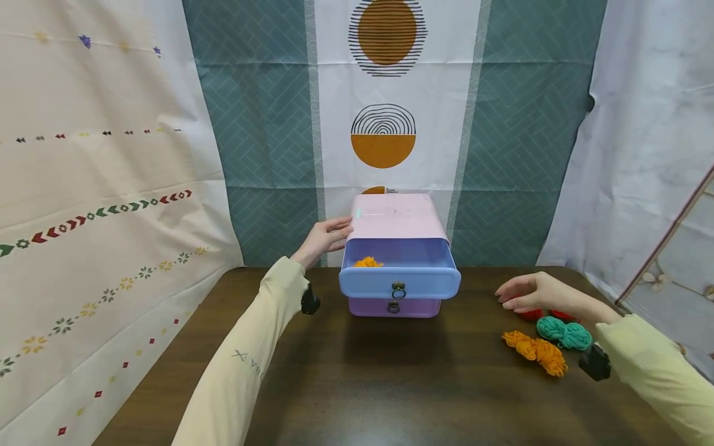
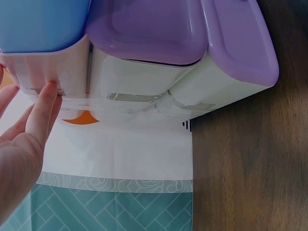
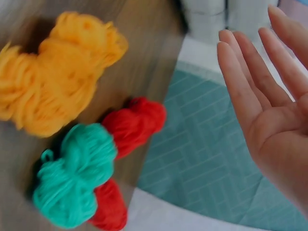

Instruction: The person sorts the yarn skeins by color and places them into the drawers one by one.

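A small chest of drawers (image 1: 396, 217) with a pink top stands at the back of the table. Its blue top drawer (image 1: 399, 282) is pulled out, with orange yarn (image 1: 368, 262) inside at the left. Below it, the purple drawer (image 1: 413, 308) is pushed in further. My left hand (image 1: 328, 238) rests its fingertips on the chest's left side, fingers fairly straight, as the left wrist view also shows. Over the table at the right, my right hand (image 1: 538, 293) holds nothing, its fingers extended. Beneath it lie an orange yarn skein (image 1: 537, 353), a green skein (image 1: 564, 333) and red yarn (image 3: 134, 125).
The dark wooden table (image 1: 390, 384) reaches back to a green and white patterned curtain (image 1: 262, 155). A cream embroidered cloth (image 1: 111, 248) hangs along the left, and a pale cloth (image 1: 658, 124) hangs on the right. Dark cameras (image 1: 310, 300) sit at both wrists.
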A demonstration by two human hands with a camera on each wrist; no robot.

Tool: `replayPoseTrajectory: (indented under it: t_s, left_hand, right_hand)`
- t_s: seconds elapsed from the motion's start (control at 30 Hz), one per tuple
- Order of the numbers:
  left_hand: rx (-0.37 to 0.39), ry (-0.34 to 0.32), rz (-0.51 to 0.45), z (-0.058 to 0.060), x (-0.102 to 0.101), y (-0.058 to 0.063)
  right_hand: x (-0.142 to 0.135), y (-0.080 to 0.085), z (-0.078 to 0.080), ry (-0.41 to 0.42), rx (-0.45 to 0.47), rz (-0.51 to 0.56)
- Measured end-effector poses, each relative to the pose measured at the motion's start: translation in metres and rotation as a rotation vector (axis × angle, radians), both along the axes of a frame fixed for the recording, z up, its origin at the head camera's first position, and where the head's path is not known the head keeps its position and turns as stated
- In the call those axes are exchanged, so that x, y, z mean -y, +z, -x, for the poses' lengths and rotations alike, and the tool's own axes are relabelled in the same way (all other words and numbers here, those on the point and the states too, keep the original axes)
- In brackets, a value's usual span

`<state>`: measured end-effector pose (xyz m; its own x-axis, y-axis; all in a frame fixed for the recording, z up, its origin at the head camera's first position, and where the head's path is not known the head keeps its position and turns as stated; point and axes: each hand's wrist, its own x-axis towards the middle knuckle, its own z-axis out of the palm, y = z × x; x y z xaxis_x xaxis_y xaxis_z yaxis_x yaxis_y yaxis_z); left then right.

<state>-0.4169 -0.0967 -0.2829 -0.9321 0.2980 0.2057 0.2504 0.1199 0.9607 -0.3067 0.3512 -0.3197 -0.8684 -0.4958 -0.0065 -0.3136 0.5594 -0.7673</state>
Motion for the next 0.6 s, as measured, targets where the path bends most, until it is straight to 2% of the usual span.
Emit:
replayPoseTrajectory:
  t_s: [0.23, 0.3, 0.47, 0.6]
  left_hand:
    - [0.032, -0.016, 0.014, -0.021, -0.002, 0.016]
    - [0.032, -0.017, 0.02, -0.022, -0.002, 0.017]
    - [0.028, -0.003, 0.007, -0.009, 0.0, 0.008]
    - [-0.01, -0.003, 0.015, -0.001, 0.0, 0.0]
  right_hand:
    - [-0.02, -0.014, -0.002, 0.1, 0.101, -0.01]
    - [-0.024, -0.018, -0.003, 0.143, 0.099, -0.015]
    - [-0.034, -0.026, -0.004, 0.197, 0.078, -0.004]
    - [-0.042, -0.036, -0.005, 0.243, 0.06, 0.006]
